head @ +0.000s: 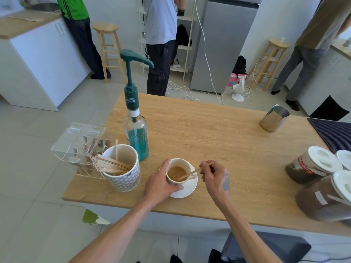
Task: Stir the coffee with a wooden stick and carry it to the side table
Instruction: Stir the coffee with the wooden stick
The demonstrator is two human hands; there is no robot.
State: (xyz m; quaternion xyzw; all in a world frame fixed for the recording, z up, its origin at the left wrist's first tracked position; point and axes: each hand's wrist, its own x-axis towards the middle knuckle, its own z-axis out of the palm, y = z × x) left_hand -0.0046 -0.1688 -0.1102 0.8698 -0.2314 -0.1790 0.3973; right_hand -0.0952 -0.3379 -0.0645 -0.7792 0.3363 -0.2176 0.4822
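wooden stick [195,171] pinched by right hand [215,177] fingers, left hand [161,184] fingers wrapping cup [177,172].

The cup [177,172] and saucer [187,188] are white, the coffee [176,172] light brown with a pale wooden stick [197,170] in it. Near the tabletop's [218,141] left edge, the mug [124,168] wears a grey-and-white triangle pattern (white inside). The bottle [137,137] is clear with teal liquid and a dark green pump. The tabletop is light oak grain. The pitcher [273,120] by the far edge is silver; jars [311,164] at the right edge have white lids.
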